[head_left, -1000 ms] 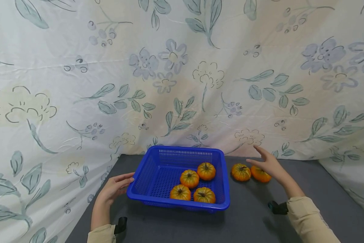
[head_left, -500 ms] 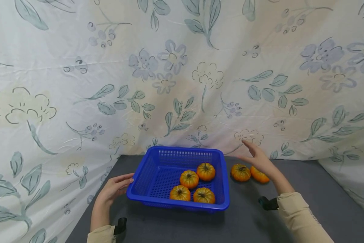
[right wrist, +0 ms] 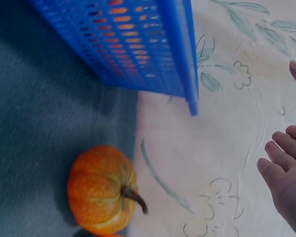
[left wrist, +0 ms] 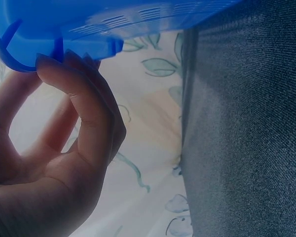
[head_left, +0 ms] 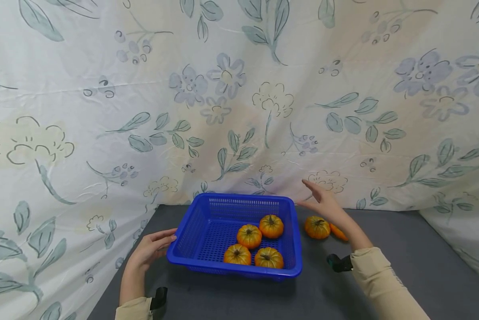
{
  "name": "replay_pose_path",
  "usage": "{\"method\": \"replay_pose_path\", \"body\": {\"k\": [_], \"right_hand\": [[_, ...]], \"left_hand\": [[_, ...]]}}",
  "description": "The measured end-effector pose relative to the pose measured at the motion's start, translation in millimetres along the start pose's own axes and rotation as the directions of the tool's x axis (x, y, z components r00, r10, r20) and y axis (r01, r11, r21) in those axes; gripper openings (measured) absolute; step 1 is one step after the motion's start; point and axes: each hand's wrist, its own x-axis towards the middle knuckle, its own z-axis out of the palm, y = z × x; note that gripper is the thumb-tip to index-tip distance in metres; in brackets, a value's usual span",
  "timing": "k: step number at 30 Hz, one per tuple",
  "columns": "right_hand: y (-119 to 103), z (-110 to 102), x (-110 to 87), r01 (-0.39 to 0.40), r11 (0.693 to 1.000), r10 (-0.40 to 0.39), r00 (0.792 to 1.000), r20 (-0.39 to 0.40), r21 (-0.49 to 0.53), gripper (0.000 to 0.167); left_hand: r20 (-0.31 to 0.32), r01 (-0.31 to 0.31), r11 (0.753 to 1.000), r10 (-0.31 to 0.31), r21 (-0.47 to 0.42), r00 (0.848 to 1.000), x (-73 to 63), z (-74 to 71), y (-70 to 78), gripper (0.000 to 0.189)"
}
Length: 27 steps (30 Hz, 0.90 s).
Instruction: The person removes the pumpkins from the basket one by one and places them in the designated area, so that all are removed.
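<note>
A blue plastic basket [head_left: 234, 270] stands on the dark table with several small orange pumpkins [head_left: 249, 236] in its right half. At its left side my left hand [head_left: 149, 249] grips the rim; the left wrist view has the curled fingers [left wrist: 89, 106] under the rim's edge and the thumb against it. My right hand [head_left: 325, 206], fingers extended and thumb apart, is raised beside the basket's right back corner and holds nothing. Below that hand a pumpkin with a brown stem [right wrist: 103, 190] lies on the table. Another pumpkin [head_left: 338, 232] behind it is mostly hidden by the right forearm.
The dark grey table [head_left: 415, 258] reaches right and forward of the basket. A floral cloth [head_left: 239, 111] hangs along the table's back edge and down its sides. Each wrist wears a black camera mount [head_left: 338, 263].
My right hand has moved left, from over the loose pumpkins toward the basket's right rim, staying empty. My left hand, the basket and the pumpkins have stayed in place.
</note>
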Motion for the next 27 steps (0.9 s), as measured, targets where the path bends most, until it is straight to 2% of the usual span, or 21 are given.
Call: {"method": "replay_pose_path", "body": {"k": [14,21,27], "right_hand": [[-29.1,19.2,9.7,0.063,0.996,-0.064,0.998,0.018,0.064,0.080],[-38.5,31.3,16.3,0.085,0.990,-0.090,0.995,0.044,0.116,0.079],[-44.7,43.3,21.1,0.101,0.987,-0.110,0.991,0.071,0.122,0.078]], "left_hand": [[0.012,0.005,1.000,-0.005,-0.005,1.000,-0.9,0.1,0.4,0.056],[0.004,0.008,1.000,-0.008,-0.003,1.000,-1.0,0.8,0.6,0.056],[0.005,0.004,1.000,-0.004,0.002,1.000,-2.1,1.7,1.6,0.056]]}}
